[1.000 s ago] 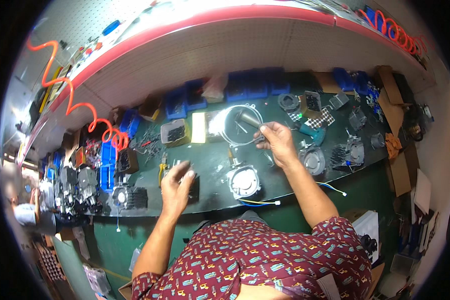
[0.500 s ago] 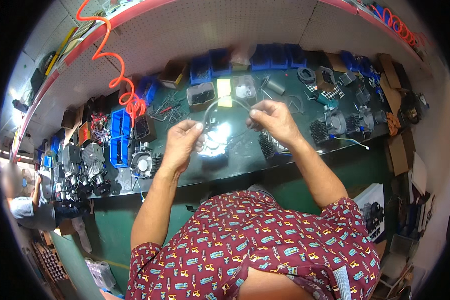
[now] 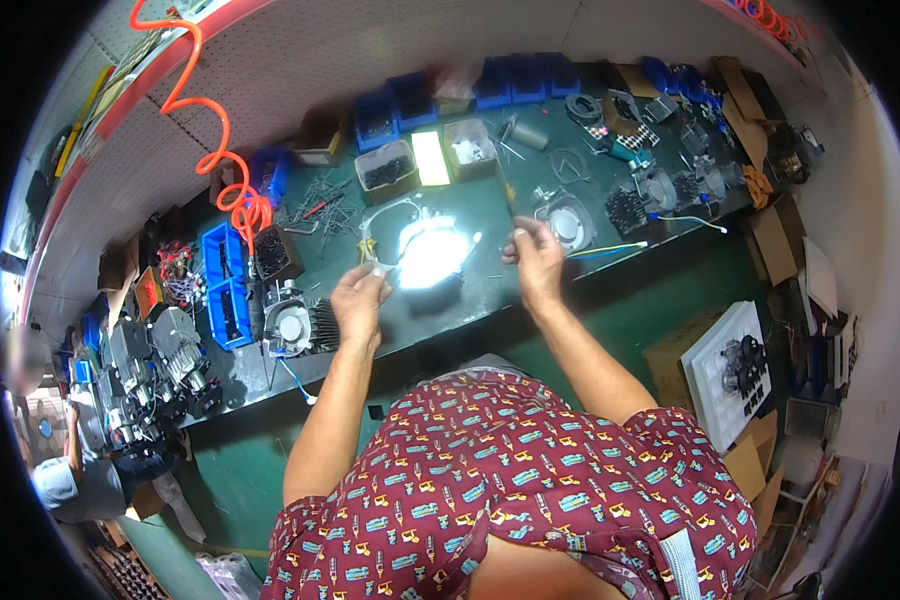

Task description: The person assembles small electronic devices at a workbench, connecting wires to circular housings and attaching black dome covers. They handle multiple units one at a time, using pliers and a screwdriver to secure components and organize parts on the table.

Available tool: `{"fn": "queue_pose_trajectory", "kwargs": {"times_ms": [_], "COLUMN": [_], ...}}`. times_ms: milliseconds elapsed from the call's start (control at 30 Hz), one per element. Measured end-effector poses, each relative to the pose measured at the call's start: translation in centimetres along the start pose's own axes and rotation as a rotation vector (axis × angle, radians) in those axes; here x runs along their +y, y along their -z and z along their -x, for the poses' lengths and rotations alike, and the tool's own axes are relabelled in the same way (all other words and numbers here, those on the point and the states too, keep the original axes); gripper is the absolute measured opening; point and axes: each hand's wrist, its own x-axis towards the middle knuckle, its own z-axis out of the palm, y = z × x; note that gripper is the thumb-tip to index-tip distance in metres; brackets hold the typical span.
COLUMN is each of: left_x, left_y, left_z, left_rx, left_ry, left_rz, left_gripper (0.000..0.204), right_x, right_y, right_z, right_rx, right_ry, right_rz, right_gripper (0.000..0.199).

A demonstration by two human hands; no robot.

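Note:
My left hand [image 3: 360, 298] is closed in a pinch at the near left end of a thin, pale curved ring [image 3: 390, 207]. The ring arcs over the table beside a bright patch of glare, which hides part of it. Small yellow bits [image 3: 368, 247] show just above my left fingertips. My right hand [image 3: 536, 262] is closed, its fingers around the lower end of a thin dark stick-like thing [image 3: 510, 195] with an orange-brown part; its kind is too blurred to tell. Just right of that hand lies a round grey motor housing [image 3: 568, 226] with yellow and blue wires.
Blue bins [image 3: 377, 121] and open boxes of small parts [image 3: 387, 170] line the back. Loose metal rods [image 3: 322, 200] lie left of centre. An orange coiled hose [image 3: 220, 160] hangs at the left. Several motors [image 3: 177, 340] stand at the left end, near another person [image 3: 80, 485].
The ring was stretched up between both hands; now only my left hand holds it, lower down. My right hand has let go of it and grips a thin stick-like thing. The view has shifted.

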Motion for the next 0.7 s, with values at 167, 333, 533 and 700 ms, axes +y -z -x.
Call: {"fn": "queue_pose_trajectory", "kwargs": {"times_ms": [167, 333, 533, 700], "left_x": [-3.7, -4.4, -5.2, -4.9], "left_y": [-1.3, -1.5, -1.0, -1.3], "left_z": [-0.5, -0.6, -1.4, -1.3], "left_rx": [-0.093, -0.084, -0.099, -0.099], "left_ry": [0.107, 0.12, 0.114, 0.101], "left_rz": [-0.118, -0.227, -0.24, -0.294], "left_gripper": [0.02, 0.018, 0.017, 0.013], "right_x": [6.5, 7.7, 7.7, 8.2], "right_y": [-0.1, -1.7, -2.5, -2.2], "right_z": [2.5, 4.1, 3.7, 3.4], "right_rx": [-0.124, -0.179, -0.118, -0.126], "right_ry": [0.01, 0.029, 0.076, 0.099], "right_rz": [0.311, 0.407, 0.51, 0.479], "right_gripper": [0.028, 0.029, 0.026, 0.024]}}
